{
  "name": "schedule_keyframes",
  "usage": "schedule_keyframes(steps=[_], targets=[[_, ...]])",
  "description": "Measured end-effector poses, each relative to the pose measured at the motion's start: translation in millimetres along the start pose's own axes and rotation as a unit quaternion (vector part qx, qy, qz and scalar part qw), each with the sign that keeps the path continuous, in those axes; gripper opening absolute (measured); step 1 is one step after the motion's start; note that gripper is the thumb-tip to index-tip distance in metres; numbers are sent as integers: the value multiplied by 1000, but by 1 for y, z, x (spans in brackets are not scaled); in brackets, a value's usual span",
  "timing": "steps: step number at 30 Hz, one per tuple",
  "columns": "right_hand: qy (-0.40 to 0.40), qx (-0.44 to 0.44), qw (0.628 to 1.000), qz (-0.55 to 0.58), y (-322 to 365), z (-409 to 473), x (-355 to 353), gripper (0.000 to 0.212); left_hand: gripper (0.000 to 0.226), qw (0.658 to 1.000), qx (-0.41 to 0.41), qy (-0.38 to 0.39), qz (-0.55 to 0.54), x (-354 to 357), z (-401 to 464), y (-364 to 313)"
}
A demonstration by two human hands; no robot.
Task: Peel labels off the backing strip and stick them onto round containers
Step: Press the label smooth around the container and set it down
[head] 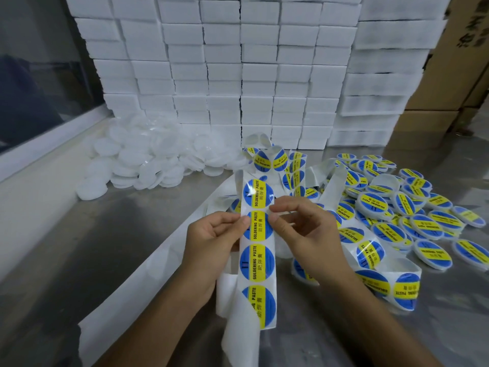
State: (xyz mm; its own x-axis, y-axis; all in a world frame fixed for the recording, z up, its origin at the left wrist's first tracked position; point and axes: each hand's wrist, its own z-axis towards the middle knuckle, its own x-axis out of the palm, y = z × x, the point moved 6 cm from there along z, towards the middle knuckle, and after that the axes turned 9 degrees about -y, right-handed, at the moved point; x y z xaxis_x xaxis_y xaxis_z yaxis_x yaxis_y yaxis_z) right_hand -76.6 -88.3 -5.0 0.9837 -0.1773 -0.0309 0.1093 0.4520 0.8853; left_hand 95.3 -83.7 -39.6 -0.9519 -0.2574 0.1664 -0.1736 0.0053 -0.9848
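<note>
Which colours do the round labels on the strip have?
Blue with a yellow band and black text, seen in the head view: labels.

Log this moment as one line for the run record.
phase: peeling | left hand: holds strip | right hand: pinches label edge | labelled containers: right | blank containers: left

Round labels (pixel 258 225) in blue, each crossed by a yellow band with black lettering, run along a white backing strip (pixel 238 327). Labelled containers (pixel 428 226) repeat the same blue and yellow. Plain white lids (pixel 137 160) lie heaped before stacked white boxes (pixel 225 70) and brown cartons (pixel 455 75), on a grey metal bench (pixel 92 234).
</note>
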Motion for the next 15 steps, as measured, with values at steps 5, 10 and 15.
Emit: schedule_keyframes(steps=[5,10,15], targets=[[75,-136,978,-141,10,-6,9,17,30,1000,-5,-9,-11,-1,-2,-2],[61,-193,962,-185,13,-6,6,20,40,999,-9,43,-26,6,-7,-5],[47,-217,949,-224,15,-7,4,22,22,998,-12,65,6,7,-6,-1]])
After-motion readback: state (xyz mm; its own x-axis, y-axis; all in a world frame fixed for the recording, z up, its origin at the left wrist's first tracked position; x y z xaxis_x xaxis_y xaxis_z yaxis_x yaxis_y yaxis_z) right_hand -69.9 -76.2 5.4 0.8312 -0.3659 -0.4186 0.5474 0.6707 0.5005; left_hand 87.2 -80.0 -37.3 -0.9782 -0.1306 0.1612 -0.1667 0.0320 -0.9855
